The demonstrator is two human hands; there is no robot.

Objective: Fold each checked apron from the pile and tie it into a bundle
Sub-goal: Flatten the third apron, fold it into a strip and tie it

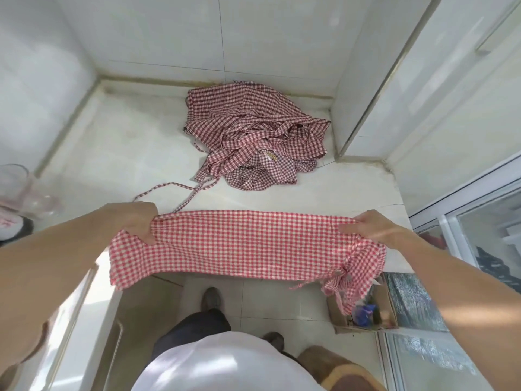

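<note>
Head view looks straight down on a pale stone worktop [127,142] set in a tiled corner. A red-and-white checked cotton apron [239,241], folded into a long flat band, lies across the near edge of the worktop, its lower edge overhanging toward the floor. The left hand [135,221] grips the band's left end, fingers curled over the bunched cloth. The right hand [372,227] holds the right end, thumb on top and fingers tucked round the fabric, where frayed ties and loose cloth hang down past the edge. Farther back, near the wall, sits a rumpled pile of red checked aprons [253,131], well apart from the band, with a thin checked strap [169,187] trailing from it toward the left hand. A clear glass jug [19,190] stands at the far left. Below the right end, an open cardboard box [363,314] rests on the tiled floor.
</note>
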